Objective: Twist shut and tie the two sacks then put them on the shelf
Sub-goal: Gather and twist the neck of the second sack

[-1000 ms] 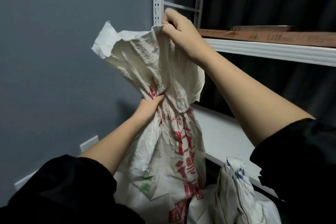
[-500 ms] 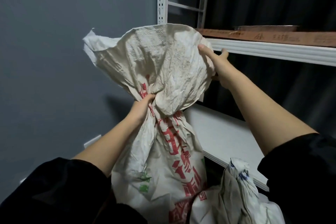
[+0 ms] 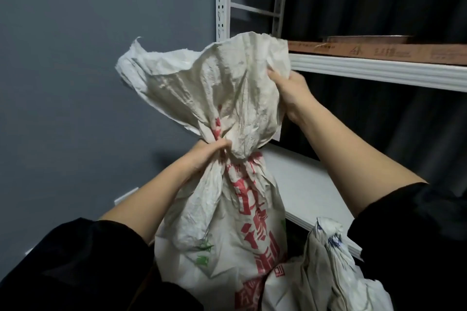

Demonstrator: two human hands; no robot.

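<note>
The left hand (image 3: 211,156) is curled tight round the gathered neck of the red-printed sack (image 3: 227,222), its fingers and thumb squeezing the woven cloth into a narrow waist. Above that fist the loose top of the sack fans out wide and crumpled, and below it the filled body hangs down between the two forearms. The right hand (image 3: 290,91) is up and to the right of the left one, gripping the far edge of the flared top – its fingers are wrapped into the cloth, though most of them are hidden behind the fold. Just beyond the right hand runs the white upper shelf (image 3: 379,72), with a brown board (image 3: 366,50) lying on it; under the right forearm the lower shelf (image 3: 303,184) shows as a pale flat surface. Below the right elbow sits the second sack (image 3: 328,272) – blue-marked, its top bunched – leaning against the first one.
</note>
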